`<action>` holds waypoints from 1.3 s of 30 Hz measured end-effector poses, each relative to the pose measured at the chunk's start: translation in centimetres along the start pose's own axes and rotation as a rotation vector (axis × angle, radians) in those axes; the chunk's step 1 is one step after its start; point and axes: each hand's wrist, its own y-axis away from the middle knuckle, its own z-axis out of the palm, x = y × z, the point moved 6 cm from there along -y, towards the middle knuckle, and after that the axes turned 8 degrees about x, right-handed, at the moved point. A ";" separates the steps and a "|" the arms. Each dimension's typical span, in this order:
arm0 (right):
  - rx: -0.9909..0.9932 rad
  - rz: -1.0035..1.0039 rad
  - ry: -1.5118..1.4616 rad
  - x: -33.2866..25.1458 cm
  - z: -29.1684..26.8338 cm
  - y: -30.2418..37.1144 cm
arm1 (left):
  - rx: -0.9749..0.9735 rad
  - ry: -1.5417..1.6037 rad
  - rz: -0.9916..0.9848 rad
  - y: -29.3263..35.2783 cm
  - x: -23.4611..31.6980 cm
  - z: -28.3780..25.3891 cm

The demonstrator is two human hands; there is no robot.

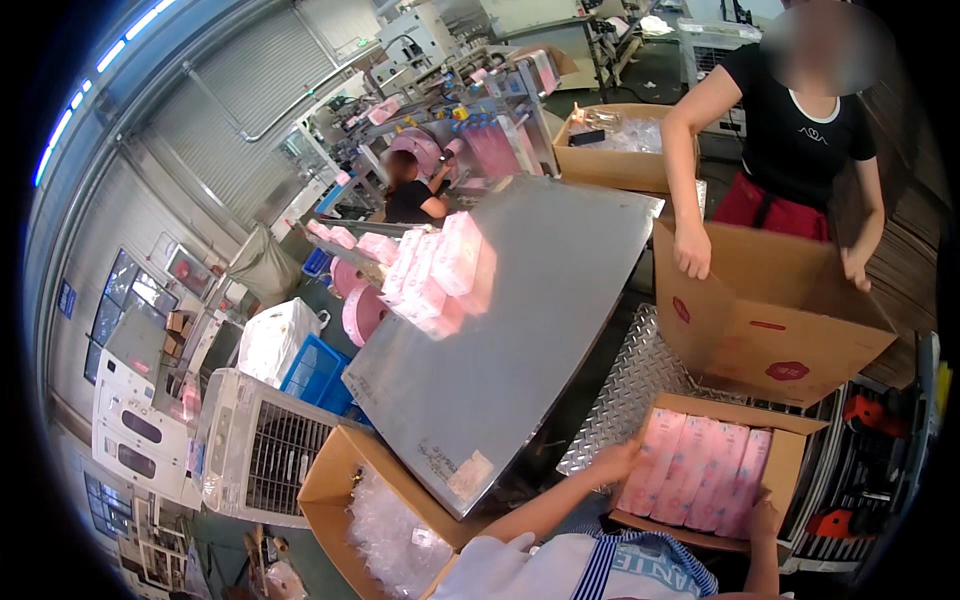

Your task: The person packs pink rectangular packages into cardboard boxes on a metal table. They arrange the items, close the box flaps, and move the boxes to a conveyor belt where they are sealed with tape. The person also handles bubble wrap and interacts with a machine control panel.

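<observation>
Pink soft packs (690, 470), likely tissue, stand side by side in an open cardboard carton (790, 460) at the lower right. My left hand (615, 463) is at the carton's left edge, its fingers bent over the rim beside the leftmost pack; the fingertips are hard to make out. At the right near corner my right hand (764, 518) is closed on the carton's side, next to the last pack. Just beyond, a co-worker in a black shirt holds a larger open carton (770, 340) by its upper edges with both hands.
A metal table (520, 300) lies to the left, with a stack of pink packs (440, 265) on it. A carton of clear plastic film (390, 530) stands at lower left. Diamond-plate metal (630, 390) and a roller conveyor (850, 470) flank the packed carton. Another person sits by machinery.
</observation>
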 end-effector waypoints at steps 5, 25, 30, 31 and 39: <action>-0.572 -0.621 -0.211 -3.8 -5.3 4.6 | -0.075 -0.460 0.288 -1.3 5.2 7.3; 0.803 -0.371 -0.126 -10.2 -9.4 -3.7 | 0.124 0.226 -0.150 -2.4 -1.9 7.6; 0.706 0.061 -0.086 -3.0 -7.9 -2.3 | -0.085 0.497 -0.579 -1.4 -3.0 10.0; 0.813 0.258 -0.081 -0.8 -8.1 -3.6 | -0.038 0.756 -0.529 -0.9 -2.7 10.4; 0.582 0.513 -0.210 17.7 -9.9 -16.9 | -0.140 0.809 -0.220 -9.5 12.2 20.2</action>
